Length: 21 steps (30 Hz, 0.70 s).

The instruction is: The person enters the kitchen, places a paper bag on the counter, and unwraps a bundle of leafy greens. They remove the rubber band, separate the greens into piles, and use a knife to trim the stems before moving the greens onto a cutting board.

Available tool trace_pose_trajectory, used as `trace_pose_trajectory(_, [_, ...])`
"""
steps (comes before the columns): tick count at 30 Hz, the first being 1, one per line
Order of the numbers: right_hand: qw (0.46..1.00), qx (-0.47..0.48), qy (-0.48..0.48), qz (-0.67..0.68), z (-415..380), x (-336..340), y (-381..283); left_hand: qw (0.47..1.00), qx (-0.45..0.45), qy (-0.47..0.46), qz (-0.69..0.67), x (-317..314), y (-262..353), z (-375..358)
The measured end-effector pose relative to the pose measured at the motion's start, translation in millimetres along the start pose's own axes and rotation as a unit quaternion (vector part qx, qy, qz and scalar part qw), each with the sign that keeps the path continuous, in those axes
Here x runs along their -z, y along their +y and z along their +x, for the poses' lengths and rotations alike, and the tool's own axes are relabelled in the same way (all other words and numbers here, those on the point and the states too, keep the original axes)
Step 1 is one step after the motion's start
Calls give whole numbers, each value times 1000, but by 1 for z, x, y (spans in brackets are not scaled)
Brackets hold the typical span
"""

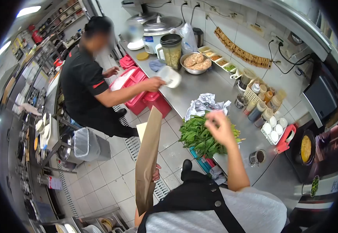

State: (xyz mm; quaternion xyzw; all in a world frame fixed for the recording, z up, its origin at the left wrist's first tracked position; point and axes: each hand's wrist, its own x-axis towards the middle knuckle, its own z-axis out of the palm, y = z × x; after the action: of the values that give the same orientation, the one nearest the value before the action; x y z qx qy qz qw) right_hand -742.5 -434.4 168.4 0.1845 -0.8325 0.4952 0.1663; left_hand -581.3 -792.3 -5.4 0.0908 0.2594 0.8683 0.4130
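My left hand [156, 173] grips a tall brown paper bag [148, 159], held upright over the floor at the counter's side. Its fingers curl round the right edge; a cream-coloured sheet or flap sticks out at the far left side. Above a heap of leafy greens [198, 136], my right hand [220, 126] is raised and smeared by motion, its fingers bent. The greens lie at the counter's near edge, stems toward the right. Just beyond them sits crumpled silvery-white wrapping [204, 104].
A person in black [85, 73] stands across the aisle, one hand holding a whitish container [169, 77] over the counter [184, 88]. Red bins [155, 101] stand below. A bowl of raw meat [195, 64], a blender jug [171, 52] and sauce bottles [260, 110] line the counter.
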Motion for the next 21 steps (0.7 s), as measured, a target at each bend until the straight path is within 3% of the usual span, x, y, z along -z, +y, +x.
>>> trace_pose_trajectory(3, [991,-51,116,-35,82,16,41,1000,4,11,3,36,50,41])
trace_pose_trajectory(5, [991,-77,104,-29,131,3,110,1000,1,21,18,59,90,72])
trace_pose_trajectory(7, [971,-236,16,-29,160,-26,175,999,10,25,36,75,125,101])
trace_pose_trajectory(8, [964,-208,3,-163,157,-51,207,999,26,21,37,79,137,111])
trace_pose_trajectory(9, [938,-179,-15,-296,150,-68,231,980,38,163,107,79,149,127])
trace_pose_trajectory(10, [919,-197,-120,-320,138,-74,242,937,46,299,176,77,161,145])
trace_pose_trajectory(11, [889,-213,-222,-339,129,-76,247,893,46,341,291,55,176,166])
trace_pose_trajectory(12, [843,-280,-379,-261,126,-70,253,854,58,396,333,44,190,185])
trace_pose_trajectory(13, [772,-314,-480,-274,118,-76,260,833,69,385,391,63,199,198])
trace_pose_trajectory(15, [798,-259,-487,-243,89,-65,251,781,64,359,508,90,219,230])
trace_pose_trajectory(16, [802,-273,-476,-235,84,-56,234,745,15,327,582,91,229,248])
trace_pose_trajectory(17, [807,-320,-439,-229,78,-43,208,750,87,304,581,101,243,267])
trace_pose_trajectory(18, [809,-367,-401,-222,74,-37,185,722,127,289,615,92,258,288])
trace_pose_trajectory(19, [808,-382,-390,-220,74,-34,170,716,45,238,655,133,255,312])
trace_pose_trajectory(21, [802,-425,-315,-278,73,-35,145,633,70,187,748,144,268,359])
